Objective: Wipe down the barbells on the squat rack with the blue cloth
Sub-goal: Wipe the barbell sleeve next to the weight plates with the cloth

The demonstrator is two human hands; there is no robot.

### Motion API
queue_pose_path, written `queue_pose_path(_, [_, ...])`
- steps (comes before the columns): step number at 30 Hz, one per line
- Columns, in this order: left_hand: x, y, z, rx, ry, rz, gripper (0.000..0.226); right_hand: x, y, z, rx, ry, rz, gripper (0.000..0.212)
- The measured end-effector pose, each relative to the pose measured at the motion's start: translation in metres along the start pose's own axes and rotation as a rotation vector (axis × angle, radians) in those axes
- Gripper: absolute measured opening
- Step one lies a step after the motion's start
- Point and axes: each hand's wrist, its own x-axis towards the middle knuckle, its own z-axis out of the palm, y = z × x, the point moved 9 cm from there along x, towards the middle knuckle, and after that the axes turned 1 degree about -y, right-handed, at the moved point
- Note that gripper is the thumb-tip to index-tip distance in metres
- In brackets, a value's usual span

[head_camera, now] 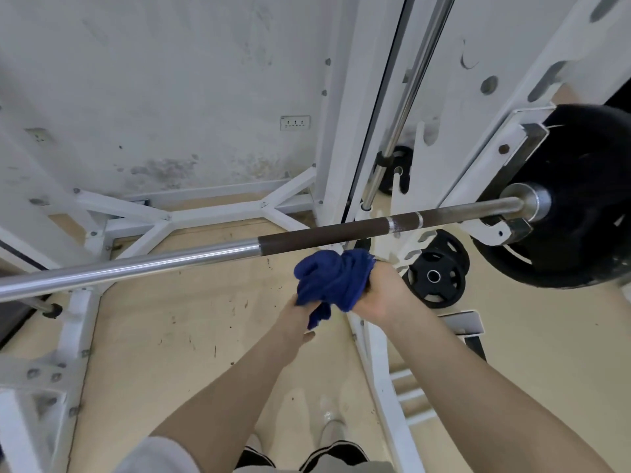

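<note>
The barbell [307,238] runs left to right just beyond both hands, resting on the squat rack [491,230] to their right; the cloth [333,281] sits bunched between the left hand [293,317] and right hand [379,295], just short of the bar; a large weight plate [580,213] hangs on the bar's far right end; smaller plates [435,281] lie just right of the right hand, lower down; the wall [170,80] stands beyond.

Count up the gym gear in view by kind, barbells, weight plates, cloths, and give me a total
Barbells: 1, the barbell across the rack
Weight plates in clear view: 3, the loaded plate and two leaning plates on the floor
Cloths: 1, the blue cloth, held in both hands
Total: 5
</note>
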Motion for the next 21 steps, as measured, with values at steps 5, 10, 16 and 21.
queue_pose_path(5, [-0.002, 0.016, 0.012, -0.549, -0.187, 0.041, 0.023, 0.008, -0.016, -0.055, -0.138, 0.153, -0.207, 0.023])
queue_pose_path(10, [-0.024, 0.059, 0.057, 0.284, -0.374, 0.148, 0.057, 0.015, 0.022, -0.029, 0.063, -0.074, -0.027, 0.035])
queue_pose_path(16, [-0.068, 0.135, 0.034, 1.217, 0.056, 0.742, 0.031, 0.034, -0.015, -0.022, 0.388, -0.028, -0.107, 0.023])
queue_pose_path(21, [-0.064, 0.168, -0.032, 1.422, 0.493, 0.702, 0.032, 0.035, -0.019, 0.022, 0.324, -0.228, -0.167, 0.028])
